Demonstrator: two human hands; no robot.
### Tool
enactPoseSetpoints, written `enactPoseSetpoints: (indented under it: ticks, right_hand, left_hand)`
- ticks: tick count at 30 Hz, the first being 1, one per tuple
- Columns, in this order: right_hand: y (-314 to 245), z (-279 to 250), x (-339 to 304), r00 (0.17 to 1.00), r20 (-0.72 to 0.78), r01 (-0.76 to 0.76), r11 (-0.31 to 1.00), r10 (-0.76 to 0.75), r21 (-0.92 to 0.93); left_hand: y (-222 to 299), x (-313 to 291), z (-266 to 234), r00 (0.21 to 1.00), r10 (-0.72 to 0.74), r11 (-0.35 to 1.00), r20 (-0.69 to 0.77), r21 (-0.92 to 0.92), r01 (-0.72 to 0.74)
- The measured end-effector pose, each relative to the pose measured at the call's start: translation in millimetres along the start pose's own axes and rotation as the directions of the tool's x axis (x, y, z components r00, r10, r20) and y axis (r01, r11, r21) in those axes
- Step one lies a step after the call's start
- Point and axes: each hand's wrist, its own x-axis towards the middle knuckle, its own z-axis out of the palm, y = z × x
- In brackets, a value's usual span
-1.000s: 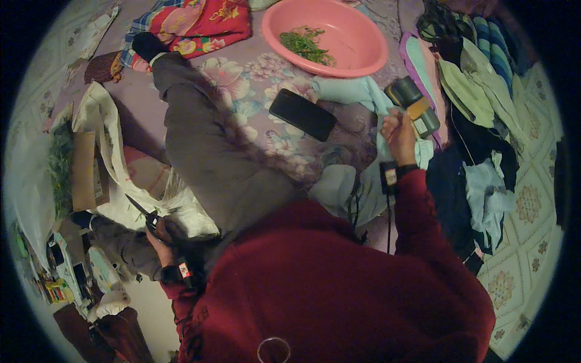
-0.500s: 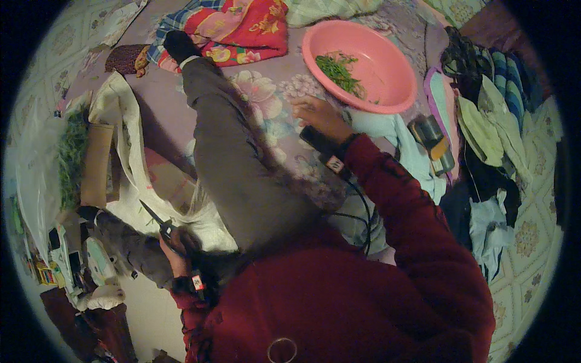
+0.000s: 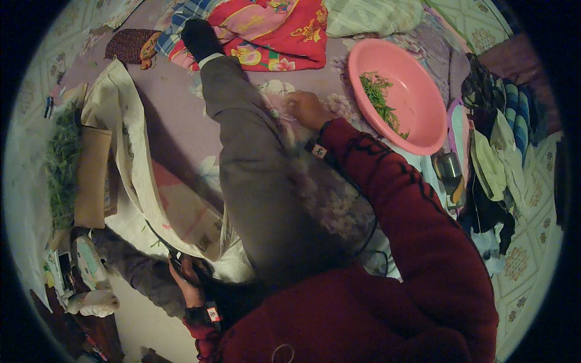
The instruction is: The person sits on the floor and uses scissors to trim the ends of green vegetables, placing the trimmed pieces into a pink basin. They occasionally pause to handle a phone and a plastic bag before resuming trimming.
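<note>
My left hand point(image 3: 189, 283) is low on the left, closed around dark-handled scissors point(image 3: 175, 254). Their slim blades point up and left over a pale cloth sack point(image 3: 140, 181), where a few green bits lie. Over the flowered bedsheet, beyond my bent leg, my right hand point(image 3: 307, 110) has its fingers curled together. What they hold, if anything, is too small to make out. To the right of that hand stands a pink basin point(image 3: 423, 85), with cut green leaves point(image 3: 380, 100) heaped along its left side.
My grey-trousered leg point(image 3: 254, 175) stretches between my hands. At the far left a bundle of green plants point(image 3: 63, 163) lies behind a cardboard piece point(image 3: 92, 175). A red patterned blanket point(image 3: 272, 36) lies at the back. Folded clothes point(image 3: 490, 157) and a metal container point(image 3: 448, 169) sit on the right.
My right hand has moved slightly up and left, away from the basin, and its fingers have curled in. The view has shifted, so the basin appears farther right. The scissors stay in my left hand.
</note>
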Motion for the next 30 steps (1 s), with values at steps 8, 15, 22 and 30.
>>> enactPoseSetpoints:
  ticks: [8, 15, 22, 30]
  right_hand:
    - [1, 14, 51, 0.963, -0.189, -0.151, 0.965, 0.193, 0.212]
    - [19, 13, 45, 0.969, -0.225, -0.061, 0.979, 0.105, 0.195]
    - [11, 5, 39, 0.987, -0.109, -0.119, 0.992, 0.122, 0.031]
    - [-3, 28, 71, 0.992, -0.120, 0.046, 0.998, -0.042, 0.033]
  left_hand:
    - [18, -11, 15, 0.981, -0.096, 0.995, -0.168, -0.045, 0.090]
    - [0, -11, 0, 0.982, 0.173, 0.934, -0.077, 0.328, -0.139]
    - [-38, -7, -27, 0.999, 0.021, 0.993, -0.038, 0.113, -0.017]
    - [-27, -12, -23, 1.000, 0.008, 0.995, 0.030, 0.103, -0.011]
